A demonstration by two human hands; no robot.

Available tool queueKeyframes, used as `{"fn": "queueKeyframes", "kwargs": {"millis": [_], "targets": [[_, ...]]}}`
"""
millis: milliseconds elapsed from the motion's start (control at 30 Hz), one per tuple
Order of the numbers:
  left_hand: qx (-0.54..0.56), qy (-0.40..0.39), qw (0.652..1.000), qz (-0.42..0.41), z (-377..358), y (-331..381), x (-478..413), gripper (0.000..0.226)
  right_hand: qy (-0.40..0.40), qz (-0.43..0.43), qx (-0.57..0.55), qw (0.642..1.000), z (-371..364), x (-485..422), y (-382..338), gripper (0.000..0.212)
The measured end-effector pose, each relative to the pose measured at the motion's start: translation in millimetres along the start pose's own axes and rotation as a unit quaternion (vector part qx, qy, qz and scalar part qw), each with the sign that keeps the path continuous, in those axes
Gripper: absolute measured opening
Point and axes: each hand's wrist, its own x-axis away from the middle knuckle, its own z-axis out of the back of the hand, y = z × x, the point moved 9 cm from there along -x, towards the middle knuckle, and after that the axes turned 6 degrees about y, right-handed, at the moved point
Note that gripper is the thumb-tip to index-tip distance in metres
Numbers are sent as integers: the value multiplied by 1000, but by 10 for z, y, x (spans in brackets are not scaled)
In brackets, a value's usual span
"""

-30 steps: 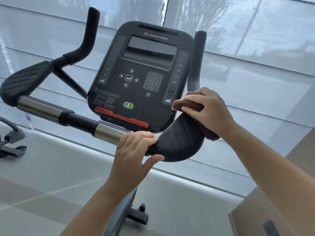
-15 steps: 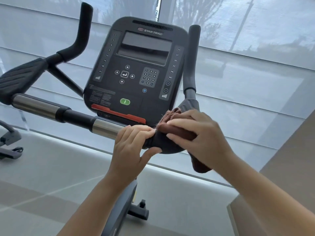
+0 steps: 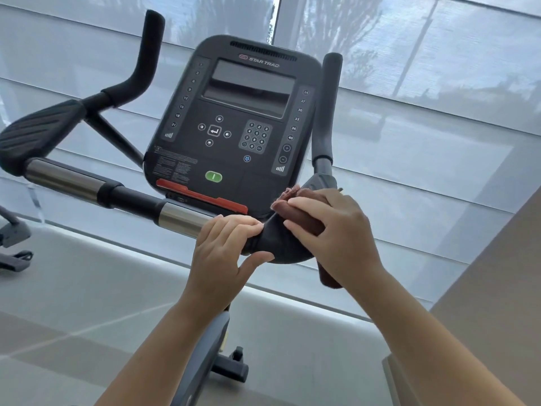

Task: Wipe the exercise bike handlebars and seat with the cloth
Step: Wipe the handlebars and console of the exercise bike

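Observation:
The exercise bike's handlebar (image 3: 128,197) runs across the view, black with chrome sections, with a black elbow pad at each end. My right hand (image 3: 330,230) presses a dark reddish-brown cloth (image 3: 304,216) onto the right elbow pad (image 3: 281,247); one end of the cloth hangs below my wrist. My left hand (image 3: 225,247) grips the bar just left of that pad. The left elbow pad (image 3: 38,133) and both upright grips, the left grip (image 3: 146,54) and the right grip (image 3: 329,106), are bare. The seat is out of view.
The black console (image 3: 234,127) stands behind the bar, close above my hands. Shaded windows (image 3: 439,98) fill the background. Part of another machine (image 3: 14,244) sits at the far left on the floor. The bike's base foot (image 3: 234,367) shows below.
My right hand slid the cloth down from the base of the right upright grip onto the elbow pad, nearer my left hand. The left hand has kept its grip on the bar.

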Motion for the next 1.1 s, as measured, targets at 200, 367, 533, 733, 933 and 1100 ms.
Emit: {"fn": "queueKeyframes", "kwargs": {"millis": [200,367,533,733,933,1100], "targets": [[-6,-22,1000,8,-9,-2,-4,54,31,-44,-101,993,294,-232,221,27],[-10,-22,1000,16,-13,-10,-1,53,84,62,136,985,334,-583,164,27],[-5,-26,999,19,-25,-29,8,48,-30,35,75,996,-98,-437,130,28],[6,-11,1000,10,-13,-31,-6,45,-48,86,-6,995,-35,-232,9,30],[4,-18,1000,16,-33,-37,13,41,-189,35,-33,981,-222,-286,155,44],[6,-36,999,20,-35,-36,4,39,-220,84,8,972,-211,-240,111,42]]}}
